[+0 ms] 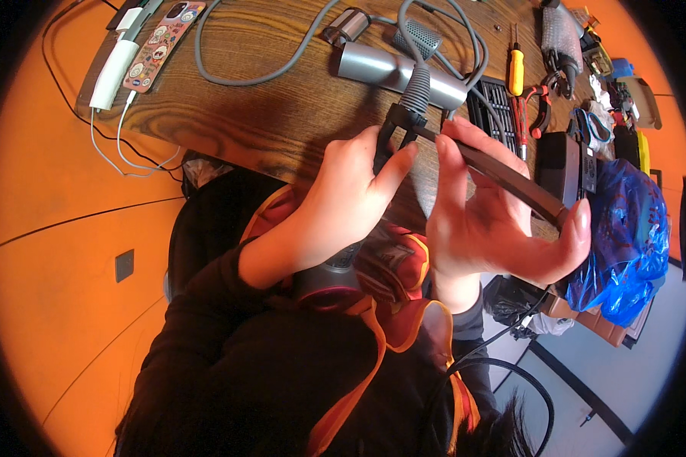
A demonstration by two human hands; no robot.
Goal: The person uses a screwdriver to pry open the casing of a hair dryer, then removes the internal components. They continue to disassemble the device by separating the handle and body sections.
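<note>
My left hand (351,183) pinches a black fork-shaped end piece (399,122) between thumb and fingers. A grey ribbed cable sleeve (416,90) rises from that piece and runs into a grey cable. My right hand (495,221) is closed around a long, flat, dark brown bar (514,181), thumb at its near right end and fingers along its far left end. The bar's left end meets the black piece; whether the two are joined I cannot tell. Just beyond my hands lies a silver metal tube (400,73), with a dark mesh cap (418,38) behind it.
On the wooden table (267,114) lie a yellow-handled screwdriver (516,72), red-handled pliers (540,110) and a black bit tray (495,107). A sticker-covered phone (164,46) is at the far left. A blue plastic bag (625,236) bulges at the right edge beside a black box (558,167).
</note>
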